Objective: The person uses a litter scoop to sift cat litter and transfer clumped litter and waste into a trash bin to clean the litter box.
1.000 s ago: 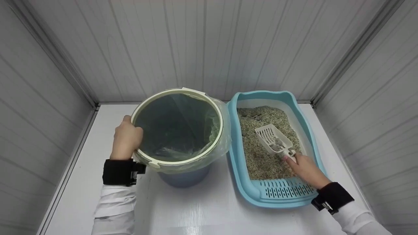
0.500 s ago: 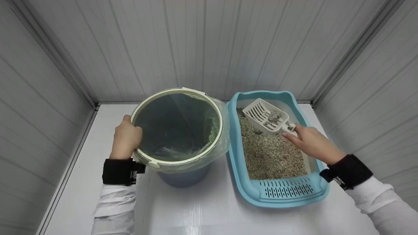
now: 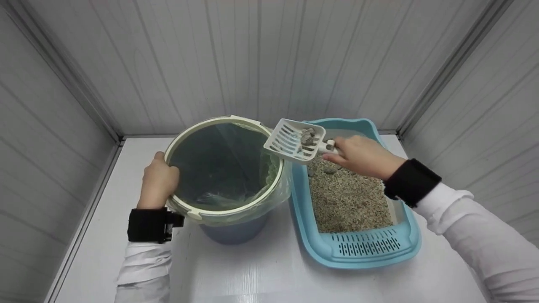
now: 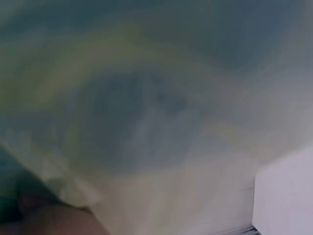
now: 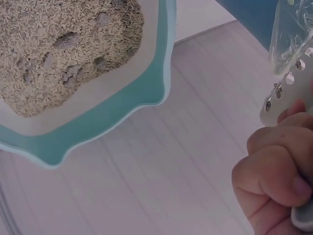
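Note:
My left hand (image 3: 159,183) grips the left side of the cream rim (image 3: 223,211) of a blue bin (image 3: 233,231), which is lined with a clear yellowish bag (image 3: 287,181). The left wrist view is mostly blurred bag film close to the lens. With my right hand (image 3: 362,155) I hold a white slotted litter scoop (image 3: 292,156) by its handle. Grey litter clumps (image 3: 308,136) lie in it near the handle end. The scoop's front edge overlaps the bin's right rim in the head view. Curled fingers (image 5: 269,171) show around the handle in the right wrist view.
Right of the bin stands a light-blue litter tray (image 3: 311,248) with beige litter (image 3: 353,202) and several darker clumps at its far end. Grey panelled walls (image 3: 236,54) enclose the white tabletop (image 3: 261,277) at the back and both sides.
My right hand has lifted the scoop with its clumps from the litter and carried it leftward to the bin's right rim. The left hand keeps its grip on the rim.

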A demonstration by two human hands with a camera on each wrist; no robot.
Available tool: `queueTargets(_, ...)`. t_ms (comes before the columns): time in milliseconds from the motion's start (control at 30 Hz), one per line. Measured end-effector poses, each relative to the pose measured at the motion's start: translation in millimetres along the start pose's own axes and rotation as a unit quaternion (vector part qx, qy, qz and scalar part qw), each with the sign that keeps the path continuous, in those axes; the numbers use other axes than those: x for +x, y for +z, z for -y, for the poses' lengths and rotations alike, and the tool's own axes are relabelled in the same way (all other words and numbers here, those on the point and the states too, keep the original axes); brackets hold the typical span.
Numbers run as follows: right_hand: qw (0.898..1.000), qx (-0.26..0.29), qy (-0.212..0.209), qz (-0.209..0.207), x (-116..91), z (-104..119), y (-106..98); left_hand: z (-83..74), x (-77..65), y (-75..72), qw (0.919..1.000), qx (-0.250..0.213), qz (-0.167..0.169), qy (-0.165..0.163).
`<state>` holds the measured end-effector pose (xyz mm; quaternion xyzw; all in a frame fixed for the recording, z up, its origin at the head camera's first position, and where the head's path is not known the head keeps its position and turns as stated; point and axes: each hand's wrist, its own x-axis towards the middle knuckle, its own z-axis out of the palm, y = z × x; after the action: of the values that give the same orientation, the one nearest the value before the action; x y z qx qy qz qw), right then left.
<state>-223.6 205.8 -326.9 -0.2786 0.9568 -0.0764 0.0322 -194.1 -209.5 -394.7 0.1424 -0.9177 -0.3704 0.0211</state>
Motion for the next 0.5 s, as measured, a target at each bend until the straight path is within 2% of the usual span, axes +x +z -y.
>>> queueTargets(167,0.998,-0.061,-0.018,0.01,19,24,-1,1.6,-1.5,-1.6,1.0,0.0,0.0,0.001)
queueTargets(300,0.992,-0.11,-0.058,-0.006,31,46,-2,1.3,-2.9,-1.8,1.0,-0.006,-0.002,0.004)
queueTargets(400,0.979,-0.171,-0.095,-0.051,38,62,-3,1.6,-3.2,-2.2,0.9999,-0.006,-0.006,0.006)
queueTargets(500,0.955,-0.238,-0.132,-0.115,44,76,-1,2.2,-3.5,-2.5,0.9999,-0.009,-0.008,0.005)
